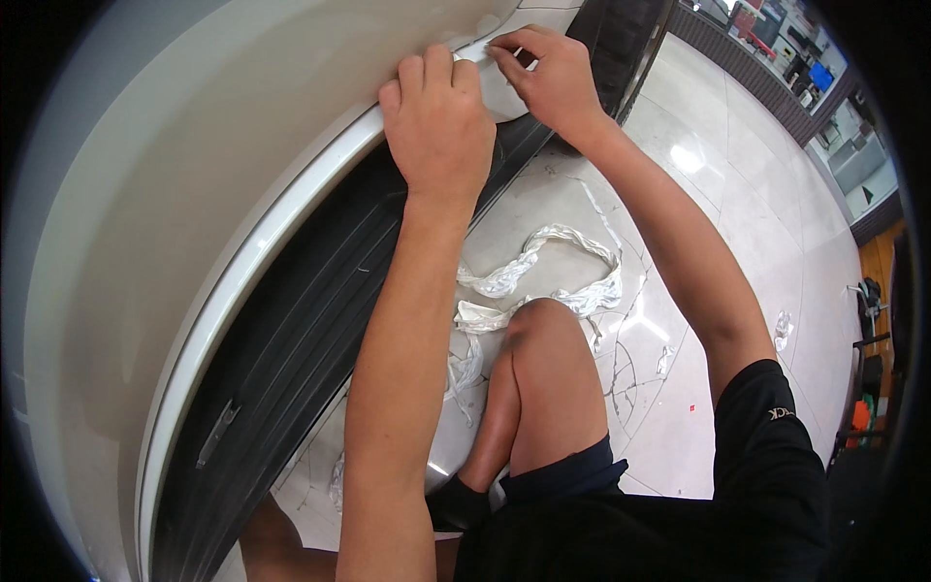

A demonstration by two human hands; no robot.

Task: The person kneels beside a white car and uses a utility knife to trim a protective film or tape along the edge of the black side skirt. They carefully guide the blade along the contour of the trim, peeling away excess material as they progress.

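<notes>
A long, glossy white strip (254,242) runs along the lower edge of a pale car body panel (136,223). My left hand (438,126) lies over the strip near its far end, fingers curled over the top edge with their tips out of sight. Just right of it, my right hand (551,80) pinches thumb and forefinger together at the white edge. Whatever is between those fingertips is too small to name. Below the strip sits a black ribbed sill (301,301).
Crumpled white film (582,286) lies in a heap on the pale tiled floor (718,252) beside my bent knee (553,339). Small white scraps (784,330) are scattered to the right. A cluttered counter (795,68) stands at the far right.
</notes>
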